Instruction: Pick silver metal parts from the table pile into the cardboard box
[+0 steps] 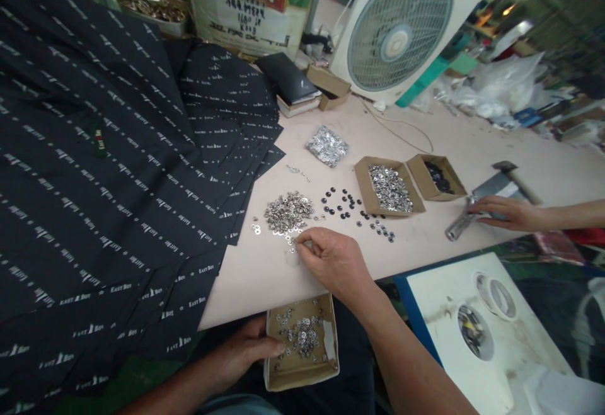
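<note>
My left hand [253, 342] grips the left side of a shallow cardboard box [297, 380] below the table's front edge, its thumb over the rim. Small silver metal rings [305, 334], like snap fastener parts, lie inside. Over the table, my right hand [333, 262] has its thumb and fingertips pressed together at the near edge of a pile of silver snap parts [288, 212]. Whatever the fingertips hold is too small to make out. Scattered black round caps [344, 202] lie to the right of the pile.
Dark printed fabric [108, 169] covers the left. Behind the pile lie a bag of silver parts [327, 146], a box of silver pieces [369, 196] and a box of black pieces [442, 196]. A fan [399, 37] stands behind. Another person's hand [510, 213] touches a metal tool [459, 225].
</note>
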Tool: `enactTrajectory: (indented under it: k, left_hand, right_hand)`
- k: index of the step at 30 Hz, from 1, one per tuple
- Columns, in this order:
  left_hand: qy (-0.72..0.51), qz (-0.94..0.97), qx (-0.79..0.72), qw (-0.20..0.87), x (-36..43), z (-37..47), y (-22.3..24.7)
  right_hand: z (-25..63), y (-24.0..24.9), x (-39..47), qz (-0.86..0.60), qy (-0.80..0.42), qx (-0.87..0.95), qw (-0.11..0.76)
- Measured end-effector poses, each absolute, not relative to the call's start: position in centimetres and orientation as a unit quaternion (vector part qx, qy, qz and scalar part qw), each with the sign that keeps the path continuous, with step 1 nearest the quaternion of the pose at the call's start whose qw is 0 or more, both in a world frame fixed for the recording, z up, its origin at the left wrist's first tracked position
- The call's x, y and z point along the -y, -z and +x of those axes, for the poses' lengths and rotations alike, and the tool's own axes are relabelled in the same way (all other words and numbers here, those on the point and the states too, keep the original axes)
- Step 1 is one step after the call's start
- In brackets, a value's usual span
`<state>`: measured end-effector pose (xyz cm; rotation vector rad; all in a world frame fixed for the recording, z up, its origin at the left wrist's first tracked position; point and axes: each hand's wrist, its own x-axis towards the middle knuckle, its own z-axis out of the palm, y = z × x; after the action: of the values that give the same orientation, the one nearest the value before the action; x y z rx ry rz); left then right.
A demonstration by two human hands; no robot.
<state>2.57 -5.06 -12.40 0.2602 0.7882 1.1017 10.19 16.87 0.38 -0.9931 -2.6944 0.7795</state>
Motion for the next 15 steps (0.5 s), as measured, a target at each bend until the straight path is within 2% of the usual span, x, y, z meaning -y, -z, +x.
enactTrajectory:
  k: [7,15]
  left_hand:
    - [-0.506,0.117,-0.358,0.776,5.0,2.6,12.1]
    - [-0.509,0.107,-0.353,0.778,5.2,2.8,12.3]
  right_hand:
    - [10.7,-0.7,-17.1,-0.379,-0.307,0.868,0.093]
    - [9.4,-0.3,-16.7,-0.375,-0.333,0.863,0.061]
